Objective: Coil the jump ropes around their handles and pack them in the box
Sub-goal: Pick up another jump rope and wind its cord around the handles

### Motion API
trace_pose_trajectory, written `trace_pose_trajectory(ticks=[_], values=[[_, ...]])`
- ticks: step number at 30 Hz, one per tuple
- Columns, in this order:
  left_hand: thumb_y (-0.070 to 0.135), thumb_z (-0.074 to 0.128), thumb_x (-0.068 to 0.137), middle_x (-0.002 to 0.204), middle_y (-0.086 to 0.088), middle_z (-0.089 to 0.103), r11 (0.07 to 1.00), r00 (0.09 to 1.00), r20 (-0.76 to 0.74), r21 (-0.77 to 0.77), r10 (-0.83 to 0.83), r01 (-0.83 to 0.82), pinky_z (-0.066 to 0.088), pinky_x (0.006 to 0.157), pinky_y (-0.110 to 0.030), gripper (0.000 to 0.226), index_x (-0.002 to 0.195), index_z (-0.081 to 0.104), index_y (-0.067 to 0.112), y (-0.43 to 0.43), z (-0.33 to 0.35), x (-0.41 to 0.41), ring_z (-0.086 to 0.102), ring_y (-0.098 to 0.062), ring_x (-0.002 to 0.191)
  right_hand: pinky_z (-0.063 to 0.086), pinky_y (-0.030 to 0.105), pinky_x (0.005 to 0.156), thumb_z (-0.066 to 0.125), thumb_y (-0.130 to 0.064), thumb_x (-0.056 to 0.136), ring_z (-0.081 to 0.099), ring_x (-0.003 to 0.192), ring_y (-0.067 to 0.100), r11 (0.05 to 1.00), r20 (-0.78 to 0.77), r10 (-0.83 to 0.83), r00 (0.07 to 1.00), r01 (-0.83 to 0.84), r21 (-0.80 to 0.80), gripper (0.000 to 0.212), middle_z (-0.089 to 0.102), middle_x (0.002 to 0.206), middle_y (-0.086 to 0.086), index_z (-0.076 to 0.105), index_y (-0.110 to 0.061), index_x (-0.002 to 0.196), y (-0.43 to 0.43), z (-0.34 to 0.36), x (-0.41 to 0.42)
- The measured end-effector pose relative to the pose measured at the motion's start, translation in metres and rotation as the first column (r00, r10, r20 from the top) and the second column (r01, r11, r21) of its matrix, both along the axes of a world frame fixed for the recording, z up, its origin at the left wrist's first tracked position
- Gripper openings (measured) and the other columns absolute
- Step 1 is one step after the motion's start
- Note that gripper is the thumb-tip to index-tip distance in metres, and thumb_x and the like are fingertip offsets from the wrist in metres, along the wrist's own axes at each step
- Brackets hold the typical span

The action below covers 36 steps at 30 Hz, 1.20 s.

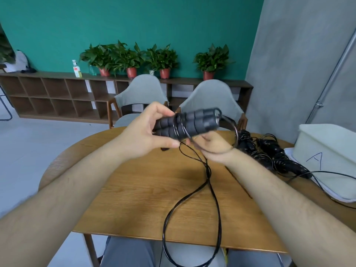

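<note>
Black handles (185, 123) gripped, left hand (148, 132)

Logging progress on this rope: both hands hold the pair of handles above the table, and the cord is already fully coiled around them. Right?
Not quite. The head view shows only a few turns around the handles; most of the cord trails loose across the table. The left hand and right hand do hold them above it.

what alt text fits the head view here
Two hands hold a pair of black foam handles together above a wooden table, left hand gripping them, right hand winding on the thin black rope. More coiled ropes lie beside a white box.
</note>
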State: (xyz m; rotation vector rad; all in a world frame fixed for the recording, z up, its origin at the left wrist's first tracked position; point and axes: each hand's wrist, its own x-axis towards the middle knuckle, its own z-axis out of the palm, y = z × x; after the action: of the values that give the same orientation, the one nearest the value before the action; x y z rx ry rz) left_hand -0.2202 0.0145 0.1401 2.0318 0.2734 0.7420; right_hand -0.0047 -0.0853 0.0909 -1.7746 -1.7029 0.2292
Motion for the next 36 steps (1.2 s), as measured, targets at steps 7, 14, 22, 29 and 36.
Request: trace_pose_trajectory(ticks=[7, 14, 22, 29, 36], values=[[0.019, 0.089, 0.075, 0.119, 0.000, 0.060, 0.844, 0.879, 0.019, 0.270, 0.477, -0.463, 0.043, 0.076, -0.012, 0.060, 0.114, 0.043, 0.022, 0.026, -0.005, 0.016, 0.061, -0.010, 0.104, 0.045, 0.027, 0.074, 0.030, -0.046, 0.107, 0.056, 0.084, 0.005, 0.985, -0.022, -0.033, 0.999, 0.028, -0.170, 0.037, 0.060, 0.086, -0.010, 0.055, -0.022, 0.094, -0.011, -0.009, -0.048], [0.017, 0.084, 0.080, 0.116, 0.000, 0.039, 0.722, 0.756, -0.147, 0.454, 0.638, -0.522, 0.045, 0.099, -0.042, 0.062, 0.128, 0.045, 0.017, 0.049, -0.025, 0.004, 0.049, -0.023, 0.111, 0.036, 0.028, 0.055, 0.038, -0.040, 0.106, 0.051, 0.065, 0.010, 0.986, 0.248, -0.001, 0.969, 0.043, -0.164, 0.033, 0.057, 0.074, -0.004, 0.055, -0.018, 0.089, -0.026, 0.002, -0.049], [0.021, 0.080, 0.082, 0.109, 0.003, 0.040, 0.792, 0.754, -0.385, 0.541, 0.532, -0.283, 0.044, 0.097, -0.042, 0.052, 0.119, 0.044, 0.028, 0.043, -0.048, 0.002, 0.047, -0.028, 0.110, 0.046, 0.033, 0.070, 0.049, -0.044, 0.102, 0.055, 0.084, 0.009, 0.995, 0.492, -0.084, 0.867, 0.048, 0.086, 0.021, 0.062, 0.088, -0.015, 0.066, -0.032, 0.101, -0.025, 0.044, -0.023], [0.008, 0.088, 0.073, 0.130, 0.010, 0.055, 0.937, 0.935, -0.349, 0.344, 0.061, 0.068, 0.048, 0.102, -0.032, 0.059, 0.113, 0.049, 0.028, 0.015, -0.030, -0.007, 0.052, -0.008, 0.122, 0.051, 0.035, 0.078, 0.057, -0.052, 0.095, 0.059, 0.090, 0.004, 0.986, 0.336, -0.078, 0.939, 0.023, 0.164, 0.023, 0.067, 0.095, -0.018, 0.069, -0.033, 0.097, -0.017, 0.056, -0.005], [0.005, 0.091, 0.063, 0.127, -0.007, 0.063, 1.000, 0.997, 0.078, -0.018, 0.017, -0.016, 0.051, 0.097, -0.029, 0.062, 0.107, 0.049, 0.014, -0.001, -0.002, -0.012, 0.063, -0.015, 0.119, 0.044, 0.016, 0.070, 0.045, -0.024, 0.107, 0.056, 0.063, -0.010, 0.997, -0.205, -0.055, 0.977, 0.064, 0.036, 0.027, 0.058, 0.070, -0.016, 0.059, -0.026, 0.085, -0.012, 0.025, -0.016]])
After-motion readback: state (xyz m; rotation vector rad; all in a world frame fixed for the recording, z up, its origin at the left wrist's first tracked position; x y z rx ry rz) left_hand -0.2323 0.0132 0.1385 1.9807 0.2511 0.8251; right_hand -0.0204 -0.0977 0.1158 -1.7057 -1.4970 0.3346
